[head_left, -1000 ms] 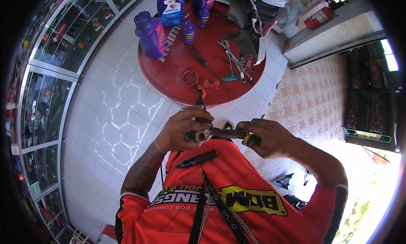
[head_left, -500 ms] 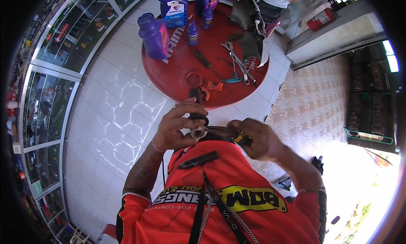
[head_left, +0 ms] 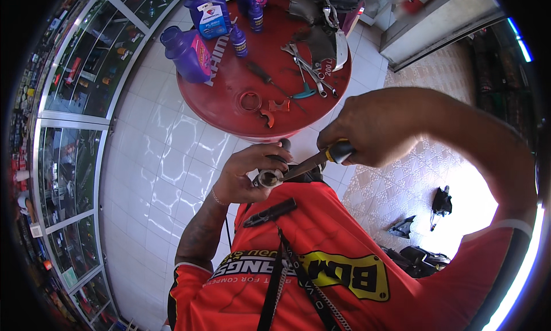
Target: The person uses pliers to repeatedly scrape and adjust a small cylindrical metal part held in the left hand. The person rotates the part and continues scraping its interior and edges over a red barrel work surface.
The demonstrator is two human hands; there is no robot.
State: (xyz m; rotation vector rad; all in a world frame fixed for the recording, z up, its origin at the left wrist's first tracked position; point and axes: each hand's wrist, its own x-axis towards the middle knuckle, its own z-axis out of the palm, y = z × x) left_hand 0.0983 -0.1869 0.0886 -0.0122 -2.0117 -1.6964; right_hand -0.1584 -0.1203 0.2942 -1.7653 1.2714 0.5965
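My left hand (head_left: 244, 167) is closed around a hollow, round-ended metal part (head_left: 268, 179), whose open end faces up. A black cylindrical piece (head_left: 284, 143) sticks out beyond my fingers on the far side. In my right hand (head_left: 379, 124) is a file (head_left: 307, 164), gripped by its black-and-yellow handle (head_left: 338, 151). The file's tapering blade slants down to the left, its tip at the rim of the metal part; whether it touches is too small to tell. My right elbow is raised out to the side.
Beyond my hands stands a red drum (head_left: 221, 110) bearing purple bottles (head_left: 189, 55), a screwdriver (head_left: 259, 71), spanners (head_left: 314, 73), a teal-handled tool (head_left: 304, 93), a red ring (head_left: 250, 101) and orange pieces (head_left: 279, 106). Glass cabinets (head_left: 72, 130) line the left. Black parts (head_left: 442, 200) lie on the floor at right.
My right hand has risen and moved right, tilting the file from nearly level to a steep slant. My right elbow has swung outward. The left hand still holds the metal part, slightly shifted.
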